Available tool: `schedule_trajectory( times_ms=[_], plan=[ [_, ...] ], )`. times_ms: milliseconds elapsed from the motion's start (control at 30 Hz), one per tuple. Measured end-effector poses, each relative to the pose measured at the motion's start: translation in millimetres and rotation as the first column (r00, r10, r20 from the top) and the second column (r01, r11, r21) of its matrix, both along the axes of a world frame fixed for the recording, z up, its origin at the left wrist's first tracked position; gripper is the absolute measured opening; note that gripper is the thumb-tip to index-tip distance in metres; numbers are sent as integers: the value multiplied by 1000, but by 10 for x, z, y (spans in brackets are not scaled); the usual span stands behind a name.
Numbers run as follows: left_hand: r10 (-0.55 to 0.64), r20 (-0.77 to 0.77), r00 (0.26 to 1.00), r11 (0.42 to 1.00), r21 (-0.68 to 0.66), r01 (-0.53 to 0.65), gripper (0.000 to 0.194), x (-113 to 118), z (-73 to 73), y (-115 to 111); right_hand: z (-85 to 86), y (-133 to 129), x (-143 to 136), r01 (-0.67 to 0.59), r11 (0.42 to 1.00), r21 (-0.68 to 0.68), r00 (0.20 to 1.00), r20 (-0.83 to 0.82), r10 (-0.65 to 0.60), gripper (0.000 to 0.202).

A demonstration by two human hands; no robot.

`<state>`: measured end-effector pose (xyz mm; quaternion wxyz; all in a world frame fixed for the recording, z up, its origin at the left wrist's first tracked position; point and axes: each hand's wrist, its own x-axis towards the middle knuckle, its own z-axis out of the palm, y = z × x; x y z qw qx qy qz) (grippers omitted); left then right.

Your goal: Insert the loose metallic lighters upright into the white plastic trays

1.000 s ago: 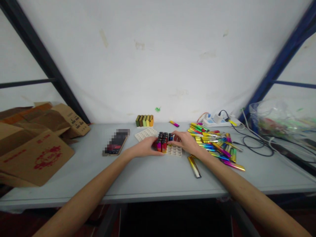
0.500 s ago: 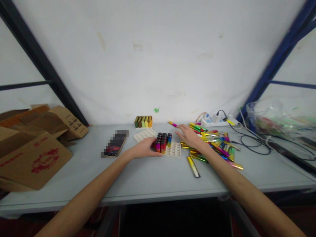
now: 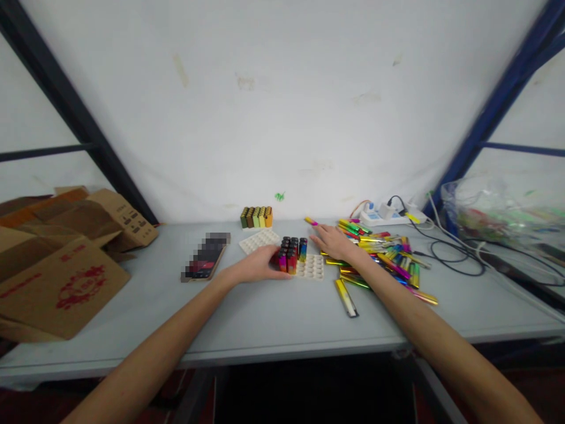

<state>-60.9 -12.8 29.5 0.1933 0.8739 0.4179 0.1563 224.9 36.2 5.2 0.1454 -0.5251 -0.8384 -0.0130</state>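
Several lighters (image 3: 292, 257) with black tops stand upright in the left part of a cream tray (image 3: 311, 268) with round pockets; pockets on its right side show bare. My left hand (image 3: 260, 264) is wrapped round the left side of this group, thumb in front. My right hand (image 3: 331, 240) has its fingers spread, palm down, at the left edge of a loose pile of shiny coloured lighters (image 3: 397, 265). A pink and yellow lighter (image 3: 311, 221) lies just beyond its fingertips. One yellow and white lighter (image 3: 346, 298) lies apart, nearer the front edge.
Behind are a second pocketed tray (image 3: 259, 241) and a block of upright lighters (image 3: 256, 217). A phone (image 3: 207, 257) and cardboard boxes (image 3: 66, 265) are at left. A power strip (image 3: 391, 215), black cables (image 3: 457, 259) and a clear plastic bag (image 3: 481, 206) are at right.
My right hand has shifted slightly left, and the pink and yellow lighter by its fingertips has moved a little right. My left hand stays at the upright lighters.
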Motion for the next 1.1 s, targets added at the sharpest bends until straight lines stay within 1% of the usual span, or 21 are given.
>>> schedule_trajectory(
  times_ms=[67,133,200,300,400,467,567,633,700,833,900,1000,1100],
  plan=[
    [9,-13,1000,1000,1,-9,65,2,2,-2,43,-10,0,42,996,81,999,15,-43,49],
    [13,-23,1000,1000,1,-13,66,3,5,-5,69,-6,5,79,991,108,996,27,-82,42],
    [11,-30,999,1000,5,-11,67,1,3,-4,79,3,11,92,992,83,994,50,-96,37],
    [12,-33,999,1000,18,-11,67,-4,-7,4,88,13,18,118,992,36,989,90,-121,35],
    [8,-31,999,1000,17,-8,67,-5,-8,7,100,9,14,158,987,25,981,105,-160,30],
    [1,-31,1000,1000,6,-1,66,-2,-2,4,98,1,5,167,985,48,981,95,-171,32],
    [-3,-23,1000,1000,-8,3,66,0,6,-1,79,-11,-6,105,991,86,989,94,-113,38],
    [1,-20,1000,1000,1,-1,66,-1,5,-2,67,-12,-4,36,998,60,993,107,-42,36],
    [4,-25,1000,1000,15,-3,66,-3,1,0,60,-2,9,3,1000,29,995,104,-6,33],
    [8,-32,999,1000,11,-8,65,0,4,-3,33,50,48,37,999,26,998,56,-38,24],
    [4,-28,1000,1000,7,-4,64,4,13,-8,6,77,62,47,998,32,998,36,-48,28],
    [-5,-32,999,1000,6,5,64,5,22,-13,-34,91,73,29,997,67,999,-15,-28,35],
    [3,-42,999,1000,9,-3,65,-1,14,-9,-52,78,82,16,990,143,992,-130,3,37]
  ],
)
